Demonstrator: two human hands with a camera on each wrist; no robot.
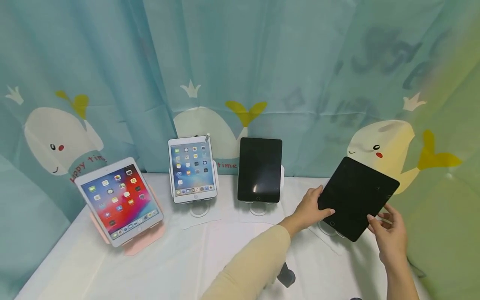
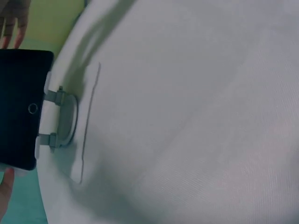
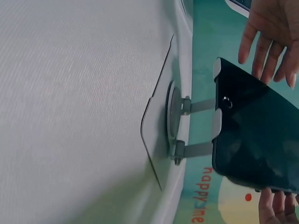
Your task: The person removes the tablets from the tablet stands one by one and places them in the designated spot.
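A black tablet [image 1: 356, 200] with a dark screen leans at the right of the table, its lower edge in the clips of a stand [image 3: 196, 149] with two grey arms. My left hand [image 1: 309, 206] is at its left edge, the thumb overlapping the front. At the opposite edge is my right hand [image 1: 391, 233], thumb tip right at the border. In the right wrist view the left hand's fingers [image 3: 261, 51] hang straight beside the tablet. Below, the right hand's fingertips [image 3: 278, 205] meet its other side. Fingers behind the tablet are partly hidden.
Another black tablet [image 1: 259, 168] and a white tablet [image 1: 193, 168] stand on white stands. A white tablet with a red and blue screen [image 1: 120, 200] sits on a pink stand [image 1: 144, 241]. A small dark object [image 1: 286, 275] lies near the left sleeve. Curtains [image 1: 300, 62] hang behind.
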